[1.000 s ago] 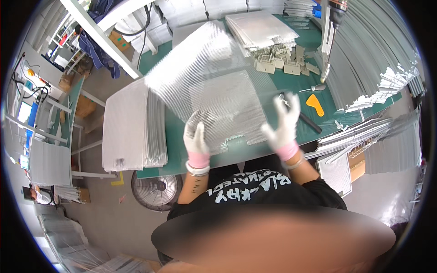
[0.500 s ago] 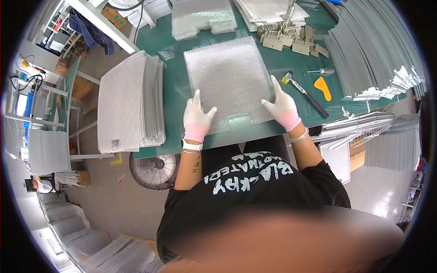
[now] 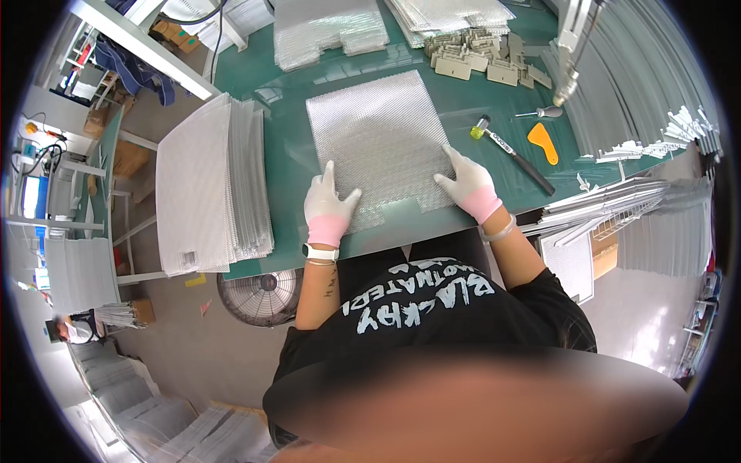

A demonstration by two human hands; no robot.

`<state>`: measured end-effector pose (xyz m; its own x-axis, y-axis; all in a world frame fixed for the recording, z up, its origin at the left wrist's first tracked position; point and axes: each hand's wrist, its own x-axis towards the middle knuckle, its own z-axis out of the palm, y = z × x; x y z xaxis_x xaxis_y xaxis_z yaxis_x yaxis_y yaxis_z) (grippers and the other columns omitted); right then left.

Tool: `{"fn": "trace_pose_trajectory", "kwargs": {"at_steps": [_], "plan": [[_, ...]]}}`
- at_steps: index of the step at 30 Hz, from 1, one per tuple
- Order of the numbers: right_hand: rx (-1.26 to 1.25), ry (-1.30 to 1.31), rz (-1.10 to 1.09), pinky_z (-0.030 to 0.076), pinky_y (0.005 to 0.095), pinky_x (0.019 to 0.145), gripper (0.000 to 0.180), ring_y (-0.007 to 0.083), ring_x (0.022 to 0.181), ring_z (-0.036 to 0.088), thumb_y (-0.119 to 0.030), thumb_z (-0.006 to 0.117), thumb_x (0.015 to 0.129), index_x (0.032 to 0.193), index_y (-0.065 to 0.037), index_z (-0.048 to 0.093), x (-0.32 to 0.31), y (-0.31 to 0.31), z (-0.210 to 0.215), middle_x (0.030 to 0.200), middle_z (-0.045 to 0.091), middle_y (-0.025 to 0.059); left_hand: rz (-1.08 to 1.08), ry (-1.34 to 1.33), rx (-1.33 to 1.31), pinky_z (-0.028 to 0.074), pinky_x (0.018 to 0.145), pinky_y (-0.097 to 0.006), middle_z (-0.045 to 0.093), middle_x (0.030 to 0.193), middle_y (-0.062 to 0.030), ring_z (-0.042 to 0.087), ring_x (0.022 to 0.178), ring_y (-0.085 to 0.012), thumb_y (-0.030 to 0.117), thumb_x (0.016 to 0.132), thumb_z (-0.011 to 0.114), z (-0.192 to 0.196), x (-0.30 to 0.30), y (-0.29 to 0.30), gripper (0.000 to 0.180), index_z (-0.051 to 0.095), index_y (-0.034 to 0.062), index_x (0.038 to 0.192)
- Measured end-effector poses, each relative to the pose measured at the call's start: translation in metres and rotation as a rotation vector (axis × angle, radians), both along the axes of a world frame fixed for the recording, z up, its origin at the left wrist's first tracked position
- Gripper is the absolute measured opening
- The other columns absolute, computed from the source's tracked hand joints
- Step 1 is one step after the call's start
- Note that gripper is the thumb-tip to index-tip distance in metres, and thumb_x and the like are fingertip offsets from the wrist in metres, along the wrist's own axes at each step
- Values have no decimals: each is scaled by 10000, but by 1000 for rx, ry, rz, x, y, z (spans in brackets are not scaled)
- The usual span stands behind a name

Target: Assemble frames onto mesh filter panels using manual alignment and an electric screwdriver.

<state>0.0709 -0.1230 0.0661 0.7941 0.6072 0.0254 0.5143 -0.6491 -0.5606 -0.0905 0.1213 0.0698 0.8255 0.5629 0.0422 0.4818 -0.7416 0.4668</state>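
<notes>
A silvery mesh sheet [image 3: 378, 127] with a notch in its near edge lies flat in front of me on the green table. My left hand [image 3: 328, 210], in a white glove with a pink cuff, rests at its near left edge. The fingers stretch forward and the thumb lies out over the mesh. My right hand [image 3: 469, 187], gloved alike, touches the right edge with fingers extended and thumb pointing inward. Both hands look open. Right of the sheet lie a mallet [image 3: 515, 158] with a black handle, a screwdriver [image 3: 540, 113] and a yellow scraper [image 3: 543, 144].
A tall stack of mesh sheets [image 3: 197, 185] stands at the table's left. Notched sheets [image 3: 328, 31] and beige plastic parts [image 3: 478, 58] sit at the back. Grey sheets [image 3: 625, 85] fill the right side, below a metal arm [image 3: 570, 58]. A floor fan [image 3: 262, 297] stands below.
The view has shifted slightly, and the metal arm now shows at the upper right. My right hand has moved a little nearer and inward along the sheet's edge. Both hands stay at the mesh.
</notes>
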Motion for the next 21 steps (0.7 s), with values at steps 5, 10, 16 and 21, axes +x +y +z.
{"fn": "trace_pose_trajectory", "kwargs": {"at_steps": [5, 10, 16, 21], "plan": [[-41, 37, 38, 485, 421, 907, 600, 365, 1048, 613, -336, 666, 835, 1349, -79, 496, 9, 3, 15, 1130, 641, 219, 11, 21, -22, 512, 799, -390, 568, 1043, -126, 600, 874, -271, 360, 725, 795, 3, 1, 3, 803, 458, 74, 1396], [-296, 19, 286, 511, 437, 849, 534, 346, 994, 631, -418, 638, 815, 1221, -77, 573, 84, 10, 27, 1000, 666, 206, -5, 154, 229, 353, 1041, -497, 472, 1331, -170, 444, 1218, -389, 375, 709, 800, 23, 13, 9, 790, 477, 171, 1401], [-275, -644, -73, 489, 427, 892, 464, 310, 1091, 591, -290, 702, 805, 1230, -154, 576, 209, 56, 11, 1201, 590, 118, -321, 216, 158, 95, 1146, -629, 346, 1517, -123, 208, 1426, -440, 430, 704, 775, 15, 3, 19, 727, 526, 258, 1365], [-459, -715, -107, 491, 435, 845, 338, 279, 1025, 603, -284, 739, 782, 1059, -156, 593, 197, 78, 22, 1096, 576, 79, -133, 206, 306, 117, 1128, -660, 375, 1480, -129, 250, 1397, -452, 409, 656, 808, 38, -45, -43, 772, 530, 210, 1348]]}}
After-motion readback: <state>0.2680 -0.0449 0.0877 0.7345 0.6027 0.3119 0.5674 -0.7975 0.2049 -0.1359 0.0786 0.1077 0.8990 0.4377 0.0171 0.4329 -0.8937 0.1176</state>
